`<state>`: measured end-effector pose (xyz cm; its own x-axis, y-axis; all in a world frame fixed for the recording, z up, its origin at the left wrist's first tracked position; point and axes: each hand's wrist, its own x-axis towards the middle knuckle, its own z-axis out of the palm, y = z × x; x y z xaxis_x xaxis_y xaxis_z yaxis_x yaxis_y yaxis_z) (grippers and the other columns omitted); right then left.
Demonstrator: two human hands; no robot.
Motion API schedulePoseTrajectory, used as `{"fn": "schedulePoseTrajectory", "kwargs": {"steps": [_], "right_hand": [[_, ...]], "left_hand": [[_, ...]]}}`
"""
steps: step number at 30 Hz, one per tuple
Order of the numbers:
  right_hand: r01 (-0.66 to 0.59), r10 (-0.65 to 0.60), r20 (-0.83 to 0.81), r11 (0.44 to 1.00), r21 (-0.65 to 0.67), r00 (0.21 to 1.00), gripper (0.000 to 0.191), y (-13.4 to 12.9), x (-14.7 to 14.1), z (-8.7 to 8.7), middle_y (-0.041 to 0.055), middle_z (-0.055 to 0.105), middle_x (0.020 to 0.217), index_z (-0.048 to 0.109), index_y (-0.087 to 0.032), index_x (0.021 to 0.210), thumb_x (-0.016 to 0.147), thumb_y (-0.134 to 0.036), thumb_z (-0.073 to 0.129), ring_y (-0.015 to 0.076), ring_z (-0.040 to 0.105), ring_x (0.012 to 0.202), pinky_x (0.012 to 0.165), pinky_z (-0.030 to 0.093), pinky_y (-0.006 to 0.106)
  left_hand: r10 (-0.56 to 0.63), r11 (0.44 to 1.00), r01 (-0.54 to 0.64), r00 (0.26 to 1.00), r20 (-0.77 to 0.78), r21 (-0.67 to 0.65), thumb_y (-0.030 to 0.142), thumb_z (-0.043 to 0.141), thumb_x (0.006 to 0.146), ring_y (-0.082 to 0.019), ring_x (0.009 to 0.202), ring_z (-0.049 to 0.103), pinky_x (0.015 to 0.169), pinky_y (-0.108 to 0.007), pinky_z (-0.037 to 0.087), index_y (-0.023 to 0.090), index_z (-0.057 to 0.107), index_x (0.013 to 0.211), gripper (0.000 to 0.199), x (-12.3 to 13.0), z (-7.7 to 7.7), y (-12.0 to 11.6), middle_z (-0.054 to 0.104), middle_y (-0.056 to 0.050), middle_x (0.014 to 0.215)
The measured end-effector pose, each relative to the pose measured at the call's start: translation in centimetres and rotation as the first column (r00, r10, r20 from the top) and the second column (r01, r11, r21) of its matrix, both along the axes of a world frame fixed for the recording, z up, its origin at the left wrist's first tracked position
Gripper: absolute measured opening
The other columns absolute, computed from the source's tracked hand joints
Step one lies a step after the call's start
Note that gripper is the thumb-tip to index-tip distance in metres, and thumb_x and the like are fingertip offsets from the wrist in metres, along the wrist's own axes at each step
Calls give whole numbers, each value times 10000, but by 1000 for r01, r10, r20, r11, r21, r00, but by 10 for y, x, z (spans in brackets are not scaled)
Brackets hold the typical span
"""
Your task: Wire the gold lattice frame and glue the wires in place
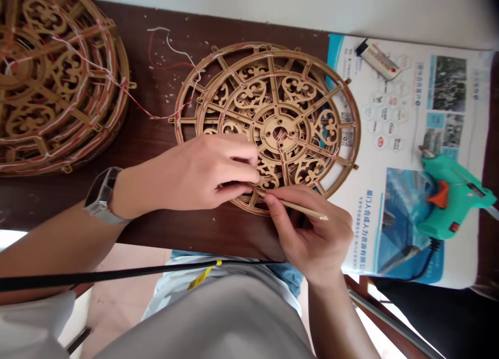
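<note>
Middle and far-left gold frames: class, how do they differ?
The middle frames overlap the printed sheet; the far-left frames do not. The picture's edge crops the far-left frames but not the middle frames. Both are openwork with red and white wires.

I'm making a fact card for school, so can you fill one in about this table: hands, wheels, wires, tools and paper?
Left hand: bent over the near part of the gold wheel; its exact grip is hidden
Right hand: holding a thin stick, one end toward the wheel
Left wrist: silvery watch
Other wheels: a gold stack at the picture's left
Wires: red and white
Glue gun: green, orange trigger, lying on the paper
Table: dark brown
</note>
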<state>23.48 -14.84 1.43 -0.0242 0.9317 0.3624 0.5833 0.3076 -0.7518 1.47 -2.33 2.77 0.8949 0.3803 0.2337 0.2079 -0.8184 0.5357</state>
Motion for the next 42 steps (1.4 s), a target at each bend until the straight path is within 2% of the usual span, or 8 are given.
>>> {"fn": "schedulePoseTrajectory", "kwargs": {"steps": [4,11,17,21,31,42], "right_hand": [[22,-22,7,1000,7,1000,134,0,-1,0,27,826,907,771,-206,1051,982,-94,795,140,763,784,692,631,287],[-12,12,-2,1000,-27,1000,143,-1,-1,2,14,825,902,780,-206,1034,970,-79,799,117,758,748,637,609,249],[-70,70,-32,998,-5,997,170,-1,0,0,27,830,933,780,-190,1041,957,-43,790,122,776,803,712,646,261],[-66,66,-29,998,7,997,172,-2,0,0,39,841,959,784,-201,1058,973,-52,774,140,789,834,726,665,286],[-23,24,-12,999,33,1000,178,-2,1,-1,28,841,948,784,-198,1080,964,-63,804,129,779,816,728,648,280],[6,-5,-7,999,53,1000,203,-3,0,-5,33,836,957,783,-203,1094,957,-56,812,141,775,844,764,655,303]], "left_hand": [[4,1000,-4,998,66,-6,223,641,1097,-193,958,697,833,-381,564,232,799,957,210,-1,-7,0,747,-68,1065],[-7,1000,7,998,68,-3,160,629,1079,-204,976,658,885,-418,560,214,792,918,235,-1,-9,-3,731,-76,1059],[-4,1000,6,993,119,-16,138,646,1071,-194,974,653,894,-404,559,218,805,955,213,-2,-13,-2,736,-76,1074],[3,1000,1,992,123,-26,129,676,1043,-197,968,668,873,-404,567,231,825,966,196,-2,-16,-1,750,-80,1074],[-4,1000,5,991,131,-4,152,673,1055,-192,951,658,879,-396,544,206,795,910,198,0,-14,-1,742,-77,1047],[-51,999,50,995,87,8,184,638,1078,-191,914,656,904,-403,514,232,773,1001,163,-1,-11,-2,753,-63,1038]]}}
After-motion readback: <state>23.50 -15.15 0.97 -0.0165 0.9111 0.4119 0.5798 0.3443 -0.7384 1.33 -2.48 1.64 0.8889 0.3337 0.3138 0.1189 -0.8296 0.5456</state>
